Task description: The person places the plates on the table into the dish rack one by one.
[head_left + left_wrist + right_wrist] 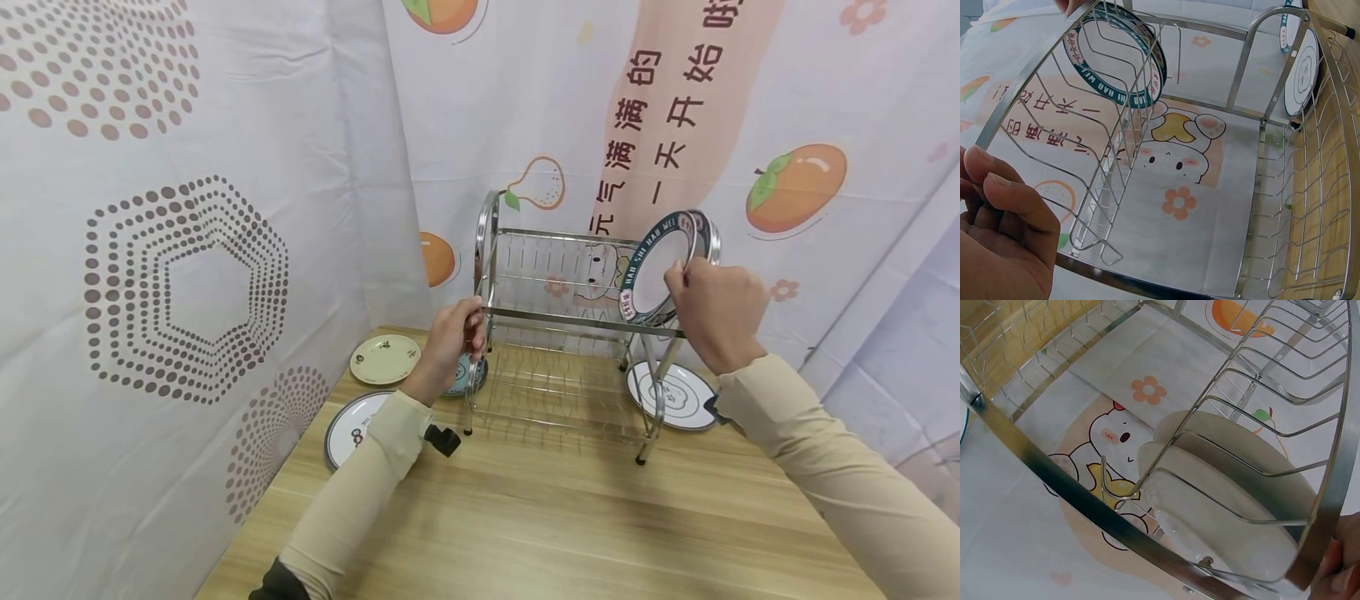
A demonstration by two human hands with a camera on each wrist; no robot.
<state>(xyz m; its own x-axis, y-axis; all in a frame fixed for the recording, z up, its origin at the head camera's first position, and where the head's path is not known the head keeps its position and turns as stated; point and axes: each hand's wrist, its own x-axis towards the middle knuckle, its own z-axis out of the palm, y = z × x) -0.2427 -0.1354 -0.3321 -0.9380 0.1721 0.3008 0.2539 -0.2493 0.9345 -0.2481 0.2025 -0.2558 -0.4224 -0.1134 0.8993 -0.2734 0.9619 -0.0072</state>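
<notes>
A two-tier metal dish rack (pixel 566 315) stands on the wooden table. My left hand (pixel 453 333) grips the left end of its upper front rail; in the left wrist view the thumb and curled fingers (pixel 1013 200) meet at that rail. At the rail's right end, my right hand (pixel 716 312) is closed around the rack's corner, beside the plates. Only a few of its fingers (pixel 1338 575) show in the right wrist view. Two plates with teal lettered rims (pixel 637 271) stand on edge in the right end of the upper tier. Their pale undersides (pixel 1210 506) face the right wrist camera.
Left of the rack lie a cream plate (pixel 385 358) and a dark-rimmed white plate (pixel 356 425), partly behind my sleeve. A teal plate (pixel 459 382) shows behind my left hand. Another white plate (pixel 678 398) lies right of the rack. Printed curtains (pixel 555 108) hang behind and left.
</notes>
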